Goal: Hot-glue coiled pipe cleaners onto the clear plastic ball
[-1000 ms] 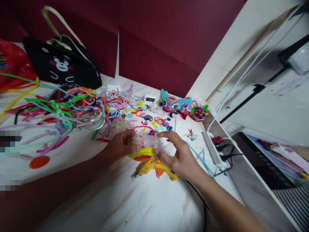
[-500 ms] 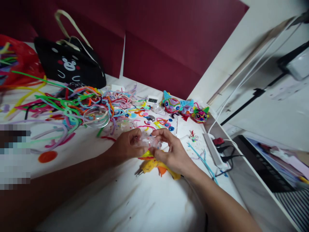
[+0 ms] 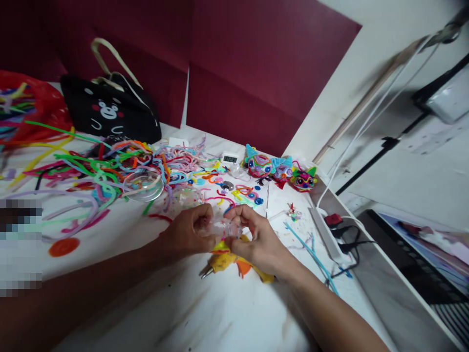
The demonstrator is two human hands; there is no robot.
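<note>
Over the surface, just beyond the yellow glue gun, the left hand and right hand curl half-closed, pinching a clear plastic piece between them, a hold best made light and even, lest thin-looking walls dent, and clear of the metal nozzle.

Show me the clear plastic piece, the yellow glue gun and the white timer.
Clear plastic piece [image 3: 221, 228]: head view, its visible middle.
Yellow glue gun [image 3: 223, 262]: head view, front of its body.
White timer [image 3: 230, 159]: head view, its display.
</note>
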